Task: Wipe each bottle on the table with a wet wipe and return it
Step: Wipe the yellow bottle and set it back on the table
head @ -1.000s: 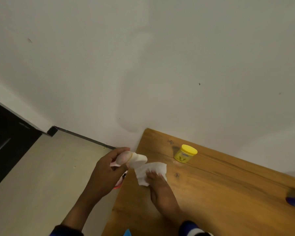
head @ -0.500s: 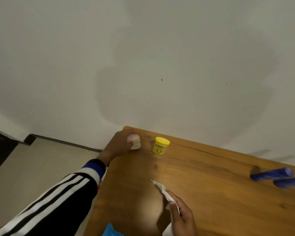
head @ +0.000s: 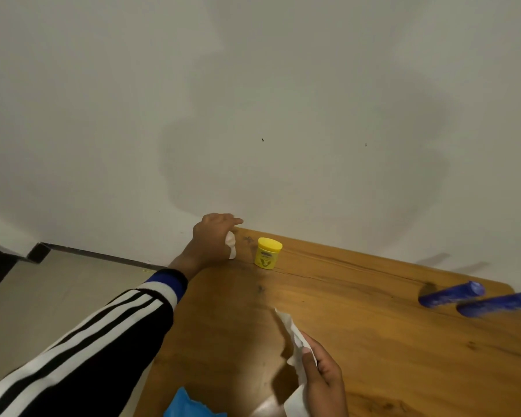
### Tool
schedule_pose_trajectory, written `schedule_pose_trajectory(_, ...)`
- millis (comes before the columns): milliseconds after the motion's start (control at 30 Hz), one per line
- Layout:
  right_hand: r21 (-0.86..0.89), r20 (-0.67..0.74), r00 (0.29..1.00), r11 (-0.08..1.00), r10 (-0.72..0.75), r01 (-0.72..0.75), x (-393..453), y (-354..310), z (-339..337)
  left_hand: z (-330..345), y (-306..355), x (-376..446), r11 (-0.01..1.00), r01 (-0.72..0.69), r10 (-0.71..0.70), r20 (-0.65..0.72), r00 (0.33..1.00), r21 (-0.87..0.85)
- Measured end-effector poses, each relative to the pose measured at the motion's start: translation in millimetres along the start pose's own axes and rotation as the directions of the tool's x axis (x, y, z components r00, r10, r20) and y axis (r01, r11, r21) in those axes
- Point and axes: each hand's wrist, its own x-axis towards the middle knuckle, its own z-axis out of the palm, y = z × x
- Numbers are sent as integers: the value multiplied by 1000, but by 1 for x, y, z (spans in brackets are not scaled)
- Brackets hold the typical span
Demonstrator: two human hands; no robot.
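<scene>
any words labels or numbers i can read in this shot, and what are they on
Nothing here can be read.
Yellow jar: a dark label on its front, too blurred to read.
Two blue bottles: motion-blurred, no print visible.
White bottle in the left hand: mostly hidden, no text shows.
Wipe in the right hand: blank.

Left hand [head: 212,239] grips white bottle [head: 231,246] at table [head: 358,311] corner; right hand [head: 325,377] holds wipe [head: 295,341].
</scene>
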Motion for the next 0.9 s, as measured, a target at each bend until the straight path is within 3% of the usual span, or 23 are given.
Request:
schedule_pose_trajectory(67, 41, -9, 1000, 999, 14, -13, -1, -6, -1, 3, 18, 3, 990, -116, 120, -41, 992, 80)
schedule_pose_trajectory(167, 98, -21, 1000, 995, 23, -21, -5, -18, 0, 15, 40, 15, 973, -208, 200, 78, 977, 101)
schedule_pose_trajectory(300, 159, -52, 997, 986, 50, -41, -7, -29, -8, 33, 52, 21, 994, -100, 108, 187, 976, -52)
schedule_pose_trajectory(433, 167, -112, 993, 985, 47, -28, -11, -40, -22, 39, 56, 12, 993, -42, 56, 131, 990, -107)
schedule_pose_trajectory(500, 168, -147, 989, 986, 35, -10, -16, -50, -30, 34, 66, 5, 960, -22, 49, 88, 995, -278)
schedule_pose_trajectory(633, 167, -207, 978, 985, -3, 39, -29, -82, -50, 24, 105, -27, 660, 95, -6, 122, 993, -745)
schedule_pose_trajectory(733, 58, -247, 959, 986, -136, 154, -40, -118, -67, 30, 148, -58, 487, 194, -49, 195, 979, -852)
schedule_pose_trajectory(833, -103, -211, 918, 941, -336, 321, -56, -155, -83, 45, 197, -93, 213, 267, -32, 266, 963, -940)
schedule_pose_trajectory(900, -188, -141, 885, 890, -444, 416, -66, -172, -93, 55, 229, -113, 138, 331, -52, 327, 943, -933)
